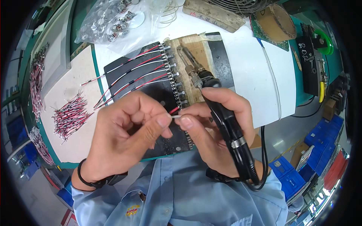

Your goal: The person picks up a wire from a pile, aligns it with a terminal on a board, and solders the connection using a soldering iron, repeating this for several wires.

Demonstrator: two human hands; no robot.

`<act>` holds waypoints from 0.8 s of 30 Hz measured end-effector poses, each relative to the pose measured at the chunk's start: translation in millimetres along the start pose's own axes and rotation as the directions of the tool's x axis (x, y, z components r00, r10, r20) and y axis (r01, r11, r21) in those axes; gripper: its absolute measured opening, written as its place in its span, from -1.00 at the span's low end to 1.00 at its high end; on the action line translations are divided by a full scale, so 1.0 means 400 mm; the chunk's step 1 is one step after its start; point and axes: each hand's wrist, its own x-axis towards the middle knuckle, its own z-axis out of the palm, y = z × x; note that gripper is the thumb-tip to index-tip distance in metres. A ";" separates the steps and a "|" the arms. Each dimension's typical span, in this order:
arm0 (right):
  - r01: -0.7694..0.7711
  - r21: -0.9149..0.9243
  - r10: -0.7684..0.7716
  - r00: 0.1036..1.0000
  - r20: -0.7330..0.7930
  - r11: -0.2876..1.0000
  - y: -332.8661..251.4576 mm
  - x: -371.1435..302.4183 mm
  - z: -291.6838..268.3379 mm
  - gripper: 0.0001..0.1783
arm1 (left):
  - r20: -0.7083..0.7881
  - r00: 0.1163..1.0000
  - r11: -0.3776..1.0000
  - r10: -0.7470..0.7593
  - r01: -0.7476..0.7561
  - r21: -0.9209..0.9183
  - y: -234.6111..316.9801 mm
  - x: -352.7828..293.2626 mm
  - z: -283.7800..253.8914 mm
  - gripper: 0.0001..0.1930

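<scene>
Over the black board (160, 94), my left hand (124, 130) and right hand (211, 150) pinch a white wire (175, 116). My right grip also cradles a soldering iron (228, 130).

A green table top (300, 93) is partly covered by a smooth white sheet (254, 94). On the sheet sit a flat black board (224, 69) with a pale wood piece (203, 55) on it, a see-through plastic bag (92, 28) of small silver metal parts (120, 26), and a long brown block (214, 16). On the left, a flat cream board (81, 73) carries a pile of thin red, white and black wires (72, 116).
</scene>
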 end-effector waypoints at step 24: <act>0.513 -0.241 -0.474 0.857 0.201 0.824 0.071 0.003 -0.134 -0.42 | 0.049 0.908 0.899 -0.416 0.402 0.177 0.038 0.167 -0.075 -0.86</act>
